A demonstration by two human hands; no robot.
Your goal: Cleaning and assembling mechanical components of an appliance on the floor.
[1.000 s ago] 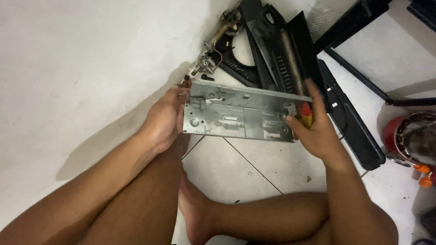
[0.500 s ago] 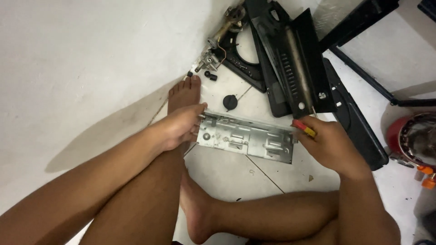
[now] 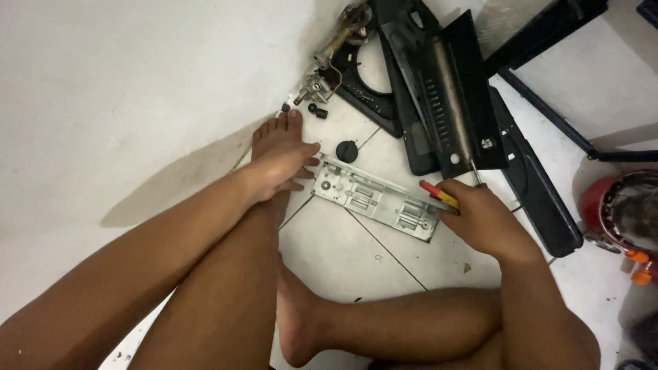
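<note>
Left hand [image 3: 284, 168] grips one end of the metal bracket [image 3: 375, 197], pinning it to the floor; right hand [image 3: 480, 218] clenches a red-yellow tool [image 3: 439, 194] at the far end.

A single camera, worn on the person's head, looked steeply down at the tiled floor [image 3: 356, 253] from close range. Its view faced forward over the person's folded legs, with both forearms entering from the bottom edge. A white wall [image 3: 137, 82] filled the upper left. No second view shared the scene.
</note>
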